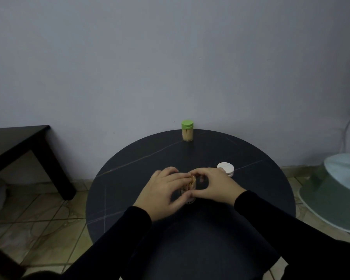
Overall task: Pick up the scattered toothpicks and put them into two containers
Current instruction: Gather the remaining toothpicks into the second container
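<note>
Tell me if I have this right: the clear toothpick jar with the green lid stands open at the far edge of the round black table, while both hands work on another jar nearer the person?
Not quite. In the head view the clear toothpick jar with the green lid is closed, its lid on top. The rest holds: it stands at the far edge of the round black table, while the left hand and right hand work on another jar nearer the person.

Black round tabletop (141, 178), thin pale veins running across it like marble. At the far edge, a clear container (187, 130) packed with tan toothpicks under a bright green lid. Nearer, right of centre, a white cap (226, 167). Black sleeves (117, 239) on both arms. Behind, a flat grey-blue wall (170, 57); below, beige tiled floor (38, 225) with dark grout lines.
</note>
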